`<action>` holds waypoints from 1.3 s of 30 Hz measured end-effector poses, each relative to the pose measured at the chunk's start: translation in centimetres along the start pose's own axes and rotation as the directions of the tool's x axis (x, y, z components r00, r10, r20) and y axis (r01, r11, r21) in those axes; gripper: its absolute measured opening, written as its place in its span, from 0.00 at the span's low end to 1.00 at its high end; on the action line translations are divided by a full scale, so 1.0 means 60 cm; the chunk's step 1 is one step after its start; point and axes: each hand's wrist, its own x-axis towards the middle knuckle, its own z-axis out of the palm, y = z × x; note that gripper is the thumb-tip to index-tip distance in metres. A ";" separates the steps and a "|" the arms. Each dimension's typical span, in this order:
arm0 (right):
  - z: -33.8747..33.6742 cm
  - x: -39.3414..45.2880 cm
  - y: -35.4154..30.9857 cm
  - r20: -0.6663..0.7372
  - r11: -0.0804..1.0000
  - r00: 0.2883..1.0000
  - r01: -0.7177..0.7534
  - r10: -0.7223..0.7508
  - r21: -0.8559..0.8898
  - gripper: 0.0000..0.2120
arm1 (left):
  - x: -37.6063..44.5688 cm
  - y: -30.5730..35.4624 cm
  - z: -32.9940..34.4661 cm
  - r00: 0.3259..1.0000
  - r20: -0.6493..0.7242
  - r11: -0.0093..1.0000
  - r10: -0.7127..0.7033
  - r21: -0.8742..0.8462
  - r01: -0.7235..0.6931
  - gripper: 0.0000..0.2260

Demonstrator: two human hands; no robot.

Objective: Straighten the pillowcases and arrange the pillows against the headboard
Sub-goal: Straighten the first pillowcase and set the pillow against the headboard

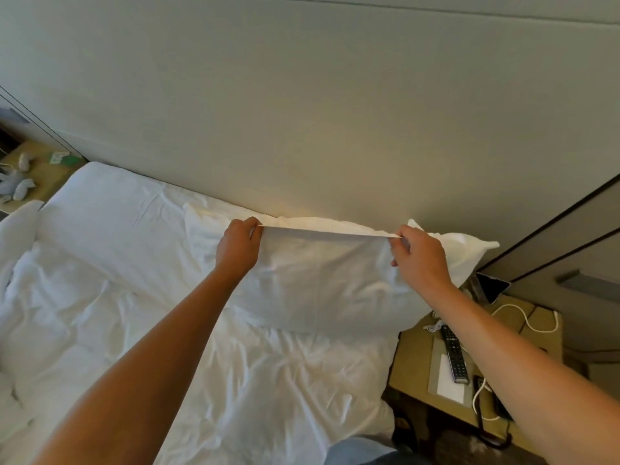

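A white pillow in a white pillowcase (pixel 322 283) stands on the bed at the right end, close to the beige padded headboard (pixel 302 129). My left hand (pixel 236 246) pinches the pillowcase's top edge at its left corner. My right hand (pixel 421 255) pinches the same edge near the right corner. The edge is pulled taut between both hands. A second white pillow (pixel 466 251) lies behind it against the headboard, mostly hidden.
The rumpled white sheet (pixel 134 229) and duvet (pixel 67 330) cover the bed. A nightstand (pixel 412 364) on the right holds a remote (pixel 453 352), white cables and a phone. Another nightstand (pixel 43 176) at the far left holds crumpled tissues.
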 end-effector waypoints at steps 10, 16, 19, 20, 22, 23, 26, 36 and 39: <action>-0.008 0.006 0.010 0.045 0.997 0.999 0.027 -0.024 -0.073 0.12 | 0.033 -0.029 0.040 0.984 0.179 0.990 0.017 0.132 -0.041 0.15; 0.005 0.016 0.021 0.066 0.996 0.997 -0.020 0.026 -0.090 0.11 | 0.032 -0.029 0.040 0.990 0.143 0.985 0.012 0.167 -0.036 0.16; 0.006 0.016 0.030 0.056 0.997 0.997 -0.052 0.055 -0.056 0.15 | 0.019 -0.020 0.045 0.994 0.107 0.992 0.012 0.124 -0.026 0.16; 0.007 0.015 0.032 0.050 0.998 0.997 -0.063 0.064 -0.026 0.15 | 0.013 -0.017 0.048 0.996 0.091 0.995 0.004 0.102 -0.013 0.16; 0.008 0.013 0.030 0.045 0.998 0.997 -0.069 0.068 0.012 0.15 | 0.002 -0.013 0.056 0.998 0.066 0.998 -0.017 0.063 0.013 0.16; 0.008 0.014 0.028 0.050 0.998 0.997 -0.061 0.060 0.010 0.14 | -0.004 -0.012 0.060 0.998 0.060 0.998 -0.027 0.050 0.024 0.16; 0.007 0.026 0.021 0.076 1.000 0.997 -0.012 0.014 -0.028 0.12 | -0.017 -0.014 0.067 0.998 0.047 0.999 -0.039 0.011 0.039 0.16; 0.000 0.107 0.008 0.230 0.878 0.955 0.266 -0.186 -0.399 0.10 | -0.032 -0.013 0.063 0.997 0.053 0.998 -0.056 0.022 0.055 0.16; 0.004 0.101 0.010 0.297 0.762 0.903 0.423 -0.311 -0.489 0.08 | -0.031 -0.017 0.055 0.996 0.070 0.998 -0.048 0.048 0.045 0.16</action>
